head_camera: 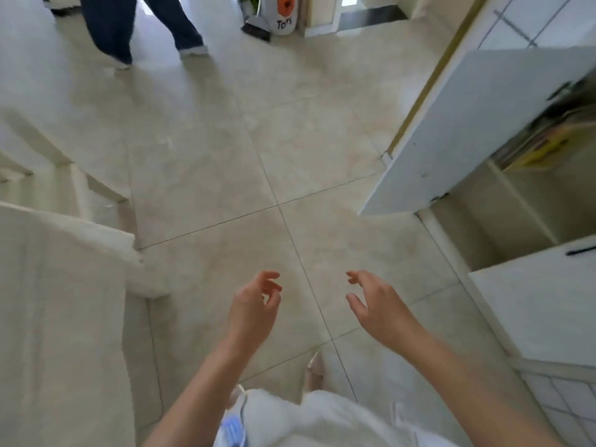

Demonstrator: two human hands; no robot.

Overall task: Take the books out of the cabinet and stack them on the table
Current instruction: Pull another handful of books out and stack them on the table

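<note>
A white cabinet (503,201) stands at the right with one door (467,124) swung open over the floor. Inside, on an upper shelf, a row of books (541,146) shows yellow and dark spines, partly hidden by the door. A white table (58,285) fills the lower left. My left hand (254,308) and my right hand (377,308) hover over the tiled floor between table and cabinet, both empty with fingers apart and loosely curled.
Another person's legs in dark trousers (129,30) stand at the top left. A white chair (64,169) sits beyond the table. A grey-white appliance with an orange mark (277,14) stands at the back. A second cabinet door (541,301) hangs open at the lower right.
</note>
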